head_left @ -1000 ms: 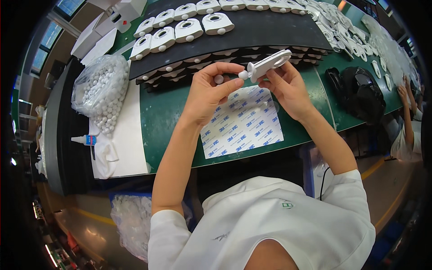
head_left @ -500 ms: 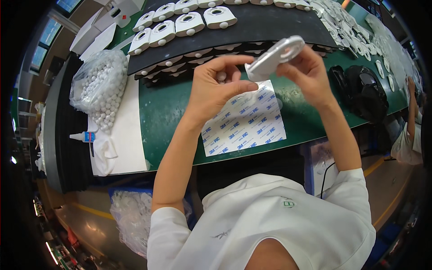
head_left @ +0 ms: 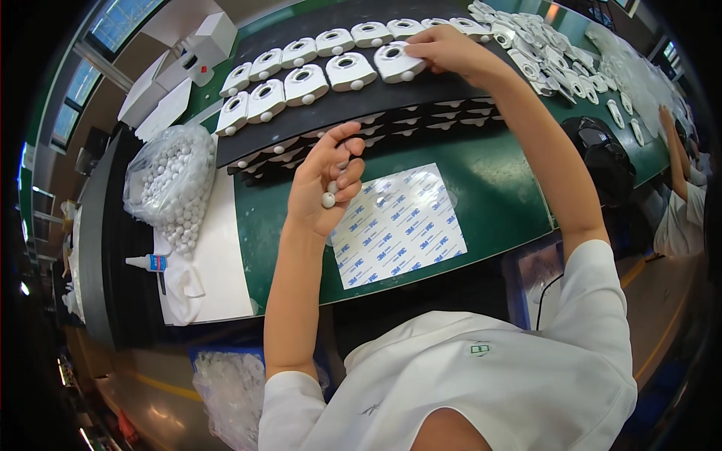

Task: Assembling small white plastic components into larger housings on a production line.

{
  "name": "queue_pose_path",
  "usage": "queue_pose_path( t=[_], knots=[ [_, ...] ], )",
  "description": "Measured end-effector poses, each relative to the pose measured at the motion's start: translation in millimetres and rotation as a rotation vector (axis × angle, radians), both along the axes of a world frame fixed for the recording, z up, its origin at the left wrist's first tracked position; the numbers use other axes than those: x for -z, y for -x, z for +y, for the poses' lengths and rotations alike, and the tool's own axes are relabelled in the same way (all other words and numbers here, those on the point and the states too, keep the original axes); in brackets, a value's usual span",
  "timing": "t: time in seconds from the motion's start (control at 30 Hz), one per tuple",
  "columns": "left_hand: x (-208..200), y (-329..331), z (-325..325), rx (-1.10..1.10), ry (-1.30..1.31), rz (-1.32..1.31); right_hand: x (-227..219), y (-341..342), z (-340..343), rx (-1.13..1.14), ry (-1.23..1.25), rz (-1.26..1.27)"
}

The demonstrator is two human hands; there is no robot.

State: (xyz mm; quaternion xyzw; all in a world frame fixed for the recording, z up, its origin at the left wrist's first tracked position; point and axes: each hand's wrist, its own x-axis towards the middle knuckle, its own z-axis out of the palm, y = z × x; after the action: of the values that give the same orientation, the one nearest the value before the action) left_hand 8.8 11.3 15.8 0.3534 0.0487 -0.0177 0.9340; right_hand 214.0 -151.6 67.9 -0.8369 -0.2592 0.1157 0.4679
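Note:
Small white balls rest in my left hand, which curls its fingers around them above the near side of the bench. My right hand reaches to the far side and grips the right edge of a white plastic housing with a round hole and a white ball at its front edge. That housing is at the right end of the front row on a black foam board. Similar housings stand to its left and in a second row behind.
A clear bag of white balls sits at left, near a small glue bottle and a white cloth. A blue-printed white sheet lies on the green bench. Loose white parts pile up at the far right, beyond a black bundle.
My right hand has carried the housing away from my left hand to the front row on the foam board. The left hand has drawn back, tilted upright, with balls still in it.

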Motion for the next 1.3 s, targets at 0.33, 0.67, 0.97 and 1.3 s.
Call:
queue_pose_path(
  t=[0.33, 0.67, 0.97, 1.3],
  knots=[
    [-2, -1, -7, 0.052, -0.061, 0.038, -2, -78, -88, 0.103, 0.181, -0.685],
    [10, -2, 0, 0.018, -0.129, 0.031, 74, -156, -201, 0.342, 0.842, -0.62],
    [0, -3, -1, -0.062, -0.046, -0.007, 40, -114, -212, 0.411, 0.234, -0.457],
    [3, -2, 7, -0.139, -0.077, -0.038, 23, 82, -140, 0.153, -0.37, -0.105]
  ],
)
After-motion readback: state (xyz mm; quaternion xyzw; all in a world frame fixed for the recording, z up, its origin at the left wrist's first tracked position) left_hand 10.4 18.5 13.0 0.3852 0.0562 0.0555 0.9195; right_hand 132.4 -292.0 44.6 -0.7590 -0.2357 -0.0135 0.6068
